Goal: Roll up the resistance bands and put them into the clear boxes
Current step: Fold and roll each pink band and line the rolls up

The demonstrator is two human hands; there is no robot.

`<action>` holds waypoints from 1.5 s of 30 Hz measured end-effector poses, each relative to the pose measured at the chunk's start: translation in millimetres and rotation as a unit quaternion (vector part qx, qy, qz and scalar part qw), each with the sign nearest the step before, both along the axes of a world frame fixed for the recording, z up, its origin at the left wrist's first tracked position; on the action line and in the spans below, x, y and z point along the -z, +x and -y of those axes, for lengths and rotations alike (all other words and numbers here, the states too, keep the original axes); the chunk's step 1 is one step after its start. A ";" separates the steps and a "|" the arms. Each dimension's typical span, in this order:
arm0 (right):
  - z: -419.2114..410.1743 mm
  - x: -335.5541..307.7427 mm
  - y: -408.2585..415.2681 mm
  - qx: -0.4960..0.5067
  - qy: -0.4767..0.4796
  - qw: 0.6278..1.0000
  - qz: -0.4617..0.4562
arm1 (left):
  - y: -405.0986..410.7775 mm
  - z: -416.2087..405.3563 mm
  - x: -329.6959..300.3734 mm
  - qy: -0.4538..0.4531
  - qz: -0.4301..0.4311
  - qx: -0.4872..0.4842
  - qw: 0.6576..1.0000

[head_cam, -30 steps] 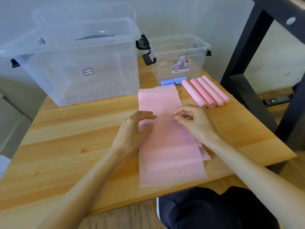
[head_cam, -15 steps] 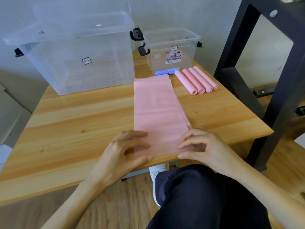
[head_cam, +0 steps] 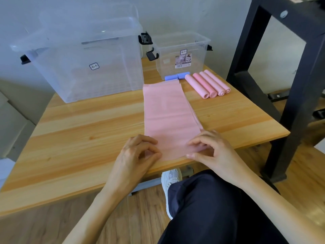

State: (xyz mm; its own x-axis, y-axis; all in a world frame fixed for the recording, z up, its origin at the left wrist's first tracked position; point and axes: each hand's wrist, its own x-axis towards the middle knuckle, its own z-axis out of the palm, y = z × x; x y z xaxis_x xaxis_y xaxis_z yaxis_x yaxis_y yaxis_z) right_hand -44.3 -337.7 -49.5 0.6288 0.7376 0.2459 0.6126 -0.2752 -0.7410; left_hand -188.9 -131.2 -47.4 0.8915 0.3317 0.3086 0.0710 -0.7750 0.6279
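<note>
A flat pink resistance band (head_cam: 168, 113) lies lengthwise on the wooden table (head_cam: 79, 138), its near end at the front edge. My left hand (head_cam: 139, 155) pinches the near left corner of the band. My right hand (head_cam: 209, 150) pinches the near right corner. Several rolled pink bands (head_cam: 207, 84) lie side by side at the back right. A rolled blue band (head_cam: 176, 76) lies in front of the small clear box (head_cam: 181, 53). A large clear box (head_cam: 84, 55) with its lid stands at the back left.
A black metal frame (head_cam: 299, 81) stands close to the table's right side. My dark-trousered leg (head_cam: 219, 208) and a white shoe (head_cam: 171, 180) are below the front edge. A wall is right behind the boxes.
Both hands slid from the middle of the band down to its near end and now pinch its corners. The band no longer overhangs the table edge.
</note>
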 end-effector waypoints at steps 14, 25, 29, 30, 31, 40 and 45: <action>-7.8 -7.9 -2.7 0.056 0.005 0.998 -0.018 | 7.9 -0.1 -8.6 0.002 0.013 -0.001 1.000; -10.3 -2.9 -6.6 0.125 -0.010 0.991 0.042 | 7.2 0.4 -8.6 0.000 -0.027 -0.033 0.999; -9.0 5.5 -6.0 0.124 0.039 0.990 0.061 | 4.9 1.7 -8.5 0.014 0.003 -0.017 1.000; -8.4 7.9 -5.6 0.117 0.054 0.989 0.065 | 4.2 1.8 -7.5 0.034 0.014 -0.006 0.999; -8.0 10.2 -5.2 0.108 0.066 0.989 0.076 | 3.8 1.9 -6.6 0.065 0.025 0.006 0.998; 1.7 16.5 2.2 0.080 0.088 0.978 0.172 | -2.8 2.0 -2.2 0.203 0.047 0.031 0.978; 2.7 13.5 1.2 0.079 0.085 0.986 0.118 | -6.6 0.0 -1.2 0.101 0.037 0.008 0.994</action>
